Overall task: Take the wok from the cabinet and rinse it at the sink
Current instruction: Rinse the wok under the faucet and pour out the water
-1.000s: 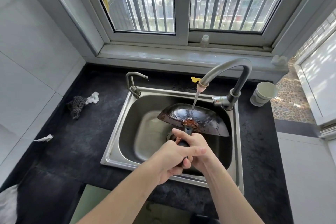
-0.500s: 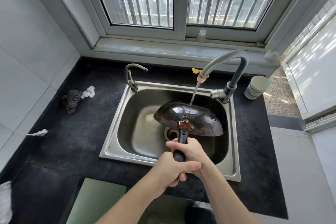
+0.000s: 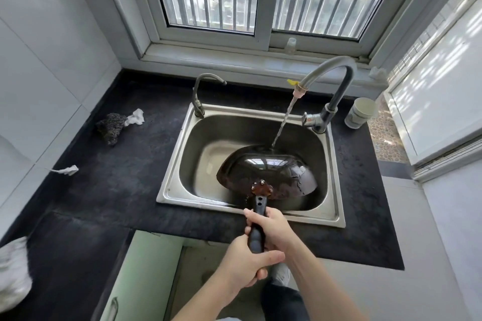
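Both hands clamp the wok (image 3: 266, 174) handle: right hand (image 3: 273, 227) fwd, left hand (image 3: 245, 260) behind, each grip closed round it. Wok sits tilted inside the sink (image 3: 250, 125), w/ water from the faucet (image 3: 331, 81) hitting its far rim, prob. running inside.

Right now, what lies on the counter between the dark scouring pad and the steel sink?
Nothing but bare black countertop in the head view, between the dark scouring pad, with its crumpled white scrap, and the stainless steel sink.
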The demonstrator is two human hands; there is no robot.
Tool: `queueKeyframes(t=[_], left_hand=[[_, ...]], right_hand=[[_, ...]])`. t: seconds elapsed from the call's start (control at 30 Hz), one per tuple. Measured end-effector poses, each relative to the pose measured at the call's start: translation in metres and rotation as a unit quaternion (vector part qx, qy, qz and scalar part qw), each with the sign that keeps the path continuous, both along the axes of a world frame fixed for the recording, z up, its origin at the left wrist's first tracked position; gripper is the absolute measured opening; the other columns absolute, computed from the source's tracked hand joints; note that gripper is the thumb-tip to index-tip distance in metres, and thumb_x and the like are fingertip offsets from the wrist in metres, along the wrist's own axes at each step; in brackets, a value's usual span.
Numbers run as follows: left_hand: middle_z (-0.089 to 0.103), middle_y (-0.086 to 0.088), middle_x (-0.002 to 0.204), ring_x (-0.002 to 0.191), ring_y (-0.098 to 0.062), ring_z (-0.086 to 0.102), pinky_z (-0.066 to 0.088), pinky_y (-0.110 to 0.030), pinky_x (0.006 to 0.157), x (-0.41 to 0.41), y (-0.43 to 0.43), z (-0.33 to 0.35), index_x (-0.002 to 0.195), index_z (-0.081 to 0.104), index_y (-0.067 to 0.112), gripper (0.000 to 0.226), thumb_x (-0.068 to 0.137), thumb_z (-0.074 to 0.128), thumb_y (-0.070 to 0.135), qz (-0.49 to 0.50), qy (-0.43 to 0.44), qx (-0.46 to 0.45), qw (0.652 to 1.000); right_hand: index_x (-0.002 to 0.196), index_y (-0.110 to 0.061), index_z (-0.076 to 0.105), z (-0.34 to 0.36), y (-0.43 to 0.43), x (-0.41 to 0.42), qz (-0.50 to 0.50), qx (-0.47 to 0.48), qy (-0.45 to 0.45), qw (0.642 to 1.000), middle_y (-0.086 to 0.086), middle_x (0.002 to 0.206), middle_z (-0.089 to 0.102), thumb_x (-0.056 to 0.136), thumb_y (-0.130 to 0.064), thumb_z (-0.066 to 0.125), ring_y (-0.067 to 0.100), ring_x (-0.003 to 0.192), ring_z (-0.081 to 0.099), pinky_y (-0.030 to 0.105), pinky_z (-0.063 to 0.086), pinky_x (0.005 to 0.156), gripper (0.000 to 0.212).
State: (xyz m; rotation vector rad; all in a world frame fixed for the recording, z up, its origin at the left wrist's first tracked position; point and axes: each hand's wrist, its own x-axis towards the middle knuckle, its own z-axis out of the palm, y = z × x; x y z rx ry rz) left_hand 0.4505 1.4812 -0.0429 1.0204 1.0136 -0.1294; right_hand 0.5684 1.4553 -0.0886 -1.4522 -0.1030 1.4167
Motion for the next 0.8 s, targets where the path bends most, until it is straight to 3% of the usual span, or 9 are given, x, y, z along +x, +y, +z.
queueKeyframes(t=[0.23,0.4,0.53,0.67,0.8], left_hand=[[0.061,0.0,0.057,0.045,-0.014,0.05,0.042,-0.026,0.048,-0.029,-0.016,-0.017,0.103,0.062,0.014,0.036,0.075,0.082,0.023,-0.047,-0.02,0.073,0.996],[0.066,-0.011,0.072,0.05,-0.019,0.052,0.044,-0.027,0.051,-0.046,-0.019,-0.024,0.108,0.06,0.02,0.042,0.073,0.083,0.028,-0.041,-0.019,0.101,0.994],[0.066,-0.013,0.068,0.05,-0.022,0.052,0.044,-0.031,0.052,-0.051,-0.028,-0.031,0.109,0.059,0.02,0.05,0.066,0.084,0.032,-0.013,-0.015,0.104,0.994],[0.069,-0.028,0.084,0.049,-0.024,0.051,0.045,-0.033,0.053,-0.042,-0.041,-0.04,0.107,0.061,0.016,0.054,0.062,0.084,0.034,0.013,-0.018,0.099,0.995],[0.064,-0.018,0.067,0.043,-0.022,0.049,0.042,-0.03,0.048,-0.024,-0.049,-0.046,0.104,0.061,0.014,0.052,0.061,0.084,0.032,0.015,-0.029,0.101,0.994]], right_hand=[[0.085,-0.004,0.053,-0.005,-0.015,-0.021,0.0,0.015,-0.003,1.0,0.008,0.067,0.056,0.094,-0.012,0.069,0.018,0.056,0.059,0.031,0.054,0.057,0.019],[0.084,-0.004,0.055,-0.009,-0.013,-0.034,0.02,0.026,-0.017,0.999,0.007,0.068,0.057,0.093,-0.014,0.069,0.02,0.058,0.06,0.035,0.053,0.061,0.019],[0.085,-0.004,0.056,-0.012,-0.013,-0.041,0.035,0.034,-0.017,0.999,0.009,0.068,0.057,0.093,-0.012,0.068,0.021,0.058,0.059,0.037,0.054,0.063,0.017],[0.086,-0.005,0.057,-0.016,-0.022,-0.034,0.039,0.027,-0.05,0.998,0.007,0.067,0.058,0.093,-0.008,0.066,0.021,0.056,0.058,0.037,0.054,0.063,0.012],[0.086,-0.005,0.055,-0.018,-0.03,-0.015,0.028,0.021,-0.061,0.997,0.006,0.064,0.057,0.094,-0.006,0.065,0.021,0.053,0.057,0.036,0.053,0.059,0.013]])
